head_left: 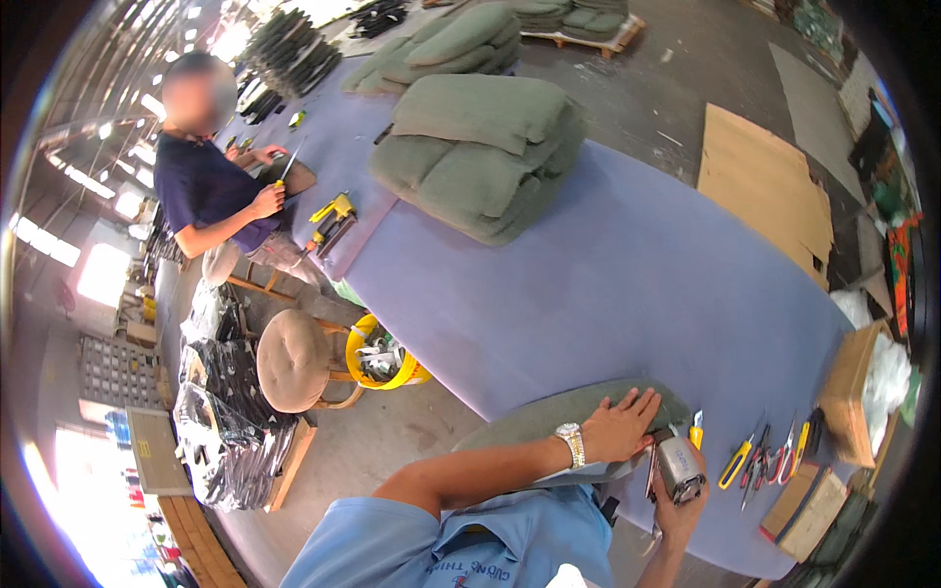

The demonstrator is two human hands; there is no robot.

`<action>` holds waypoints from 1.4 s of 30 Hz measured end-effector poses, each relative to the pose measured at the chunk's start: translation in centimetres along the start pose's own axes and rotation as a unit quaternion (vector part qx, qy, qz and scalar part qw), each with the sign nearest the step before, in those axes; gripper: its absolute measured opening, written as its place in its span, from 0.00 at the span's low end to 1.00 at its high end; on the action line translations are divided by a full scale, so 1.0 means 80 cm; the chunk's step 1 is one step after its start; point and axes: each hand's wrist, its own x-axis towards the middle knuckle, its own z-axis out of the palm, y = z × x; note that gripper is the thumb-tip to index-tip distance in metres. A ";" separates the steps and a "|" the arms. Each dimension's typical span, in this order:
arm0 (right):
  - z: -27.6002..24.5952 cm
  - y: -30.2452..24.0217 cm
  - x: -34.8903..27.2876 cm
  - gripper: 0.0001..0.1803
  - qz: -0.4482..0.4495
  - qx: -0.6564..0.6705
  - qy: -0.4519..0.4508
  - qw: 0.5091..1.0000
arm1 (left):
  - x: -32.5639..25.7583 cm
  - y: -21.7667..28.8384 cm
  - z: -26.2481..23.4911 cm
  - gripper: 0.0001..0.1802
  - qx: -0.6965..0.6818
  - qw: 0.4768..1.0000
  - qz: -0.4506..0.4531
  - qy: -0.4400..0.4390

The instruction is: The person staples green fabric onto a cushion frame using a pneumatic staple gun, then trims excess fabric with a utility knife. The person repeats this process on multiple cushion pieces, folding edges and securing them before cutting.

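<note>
A green, padded seat panel point(534, 416) lies at the near edge of the blue-covered table point(627, 284), close against my body. My left hand point(619, 427) rests flat on its top, fingers stretched out and a watch on the wrist. In my right hand point(679, 505) is a grey and black staple gun point(678, 463), gripped by its handle at the panel's right end. The gun's nose is partly hidden, so I cannot tell whether it touches the panel. Just beyond the gun lies a yellow-handled tool point(696, 431).
To the right lie a yellow-handled screwdriver point(734, 465), pliers, scissors and a small carton point(806, 510). A box point(851, 392) holds clear plastic. Green cushions point(475, 157) are piled farther up the table. At left are a co-worker point(211, 167), yellow staple gun point(333, 223), stool point(294, 361) and yellow bucket point(415, 374).
</note>
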 end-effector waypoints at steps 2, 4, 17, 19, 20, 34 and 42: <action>0.004 0.003 0.004 0.32 -0.007 0.054 0.003 0.999 | 0.007 0.002 0.000 0.46 0.018 1.000 0.019 -0.005; 0.000 0.032 -0.002 0.32 -0.004 0.050 0.015 0.999 | 0.004 0.002 -0.004 0.45 0.011 1.000 0.018 0.020; -0.002 0.010 -0.013 0.34 0.010 0.055 0.008 0.998 | 0.004 -0.008 -0.004 0.43 0.001 0.998 0.049 0.042; 0.001 0.010 -0.012 0.34 -0.005 0.065 0.009 0.998 | 0.002 -0.010 -0.005 0.43 0.005 0.998 0.048 0.035; 0.001 0.009 -0.010 0.34 -0.009 0.064 0.005 0.998 | 0.002 -0.009 -0.006 0.43 0.007 0.998 0.046 0.033; -0.004 -0.005 0.006 0.36 0.029 0.060 -0.054 0.996 | 0.000 -0.001 -0.010 0.45 0.003 0.998 0.053 0.029; 0.006 0.009 0.006 0.38 0.026 0.071 -0.049 0.996 | 0.006 0.007 -0.006 0.48 0.030 0.998 0.039 0.039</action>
